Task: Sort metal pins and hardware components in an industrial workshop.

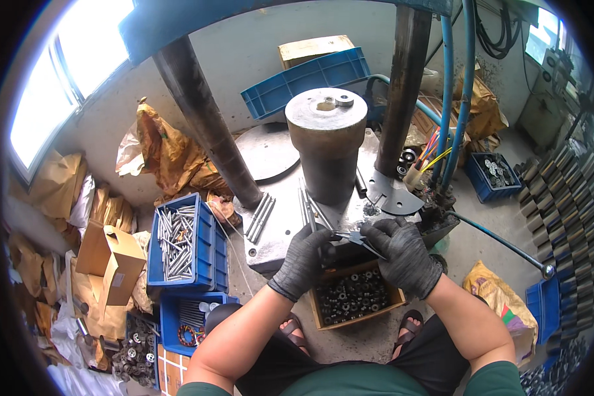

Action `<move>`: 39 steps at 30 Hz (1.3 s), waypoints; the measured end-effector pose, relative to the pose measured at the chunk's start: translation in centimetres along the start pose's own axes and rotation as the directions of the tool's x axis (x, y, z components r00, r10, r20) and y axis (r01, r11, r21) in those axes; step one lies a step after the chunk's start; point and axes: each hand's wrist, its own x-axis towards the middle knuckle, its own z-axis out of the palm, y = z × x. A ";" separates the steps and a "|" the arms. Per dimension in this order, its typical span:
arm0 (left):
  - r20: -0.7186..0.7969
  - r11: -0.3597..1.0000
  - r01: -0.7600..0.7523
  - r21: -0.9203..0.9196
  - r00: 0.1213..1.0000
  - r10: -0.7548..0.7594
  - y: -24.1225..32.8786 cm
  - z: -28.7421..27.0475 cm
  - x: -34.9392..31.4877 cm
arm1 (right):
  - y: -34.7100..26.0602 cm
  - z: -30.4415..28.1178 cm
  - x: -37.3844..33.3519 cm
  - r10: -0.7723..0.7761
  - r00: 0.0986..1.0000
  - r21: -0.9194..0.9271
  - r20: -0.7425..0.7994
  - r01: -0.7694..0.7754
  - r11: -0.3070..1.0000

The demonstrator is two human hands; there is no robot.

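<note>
Both my hands wear dark grey gloves and meet over the near edge of the press table point(280, 247). My right hand point(402, 247) is closed on a silver measuring tool with pointed jaws, which looks like a caliper point(358, 237). Its other end reaches toward my left hand point(301, 259), whose fingers are curled around a slim metal shaft point(311, 219); the glove hides much of it. Beyond them stands a thick steel cylinder point(327, 148) with a small ring point(344, 101) on top. A few loose shafts point(261, 216) lie on the table left of it.
Two press columns point(208, 122) point(402, 86) flank the cylinder. Below my hands is a box of small dark parts point(317, 307). A blue crate of shafts point(153, 257) stands at left. A lever with a ball end point(548, 270) juts out at right, near stacked metal tubes point(567, 198).
</note>
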 end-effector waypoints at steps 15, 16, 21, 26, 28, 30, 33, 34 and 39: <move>-0.020 1.000 0.005 0.025 1.000 -0.005 -0.7 -0.2 0.4 | 0.8 0.7 -0.2 -0.097 0.993 -0.085 -0.067 0.091 0.992; -0.012 1.000 0.002 0.021 1.000 -0.002 -0.8 -0.3 0.4 | 0.9 0.9 -0.2 -0.108 0.991 -0.078 -0.080 0.101 0.992; 0.011 0.993 -0.055 0.106 0.998 0.054 0.7 0.9 -0.7 | 1.8 0.8 -0.7 0.034 0.999 0.081 0.023 -0.036 0.996; 0.094 0.892 -0.221 0.394 0.975 0.200 0.3 0.4 -1.0 | 2.5 0.2 -0.7 0.194 0.981 0.242 -0.027 -0.182 0.953; 0.125 0.849 -0.243 0.470 0.970 0.209 -0.5 -0.3 -0.5 | 2.5 -0.6 -0.3 0.228 0.974 0.338 -0.007 -0.212 0.917; 0.162 0.836 -0.267 0.479 0.963 0.215 -0.8 -0.7 -0.5 | 3.1 -0.6 -0.7 0.265 0.963 0.385 0.052 -0.264 0.884; 0.209 0.785 -0.320 0.531 0.947 0.244 -0.6 -0.6 -0.7 | 3.5 -1.9 -0.8 0.275 0.949 0.385 0.155 -0.315 0.867; 0.219 0.743 -0.347 0.572 0.938 0.270 -0.5 -0.5 -0.8 | 3.6 -2.4 -0.8 0.250 0.947 0.345 0.200 -0.307 0.887; 0.237 0.726 -0.368 0.582 0.930 0.281 -0.3 -0.8 -0.7 | 4.7 -2.5 -1.6 0.296 0.915 0.434 0.274 -0.393 0.811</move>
